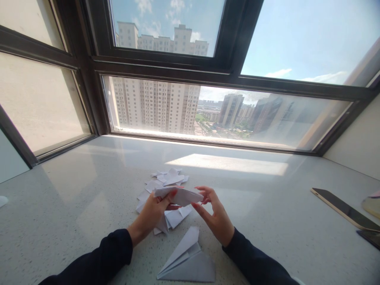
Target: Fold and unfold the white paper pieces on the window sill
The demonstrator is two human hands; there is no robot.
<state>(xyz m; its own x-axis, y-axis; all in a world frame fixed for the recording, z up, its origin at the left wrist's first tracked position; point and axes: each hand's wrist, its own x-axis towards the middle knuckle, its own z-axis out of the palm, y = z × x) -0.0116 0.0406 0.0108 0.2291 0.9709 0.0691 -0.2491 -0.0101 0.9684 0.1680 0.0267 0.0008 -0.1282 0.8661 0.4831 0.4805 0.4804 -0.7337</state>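
My left hand and my right hand both hold a folded white sheet of paper a little above the pale counter. The left fingers pinch its left end and the right fingertips pinch its right end. Behind and under the hands lies a pile of folded white papers. A finished paper plane rests on the counter just in front of my wrists, nose pointing away from me. Both arms wear dark sleeves.
A phone lies flat at the right, with a dark object and a pale rounded thing at the right edge. Dark-framed windows close off the counter at the back and left; a white wall stands at the right.
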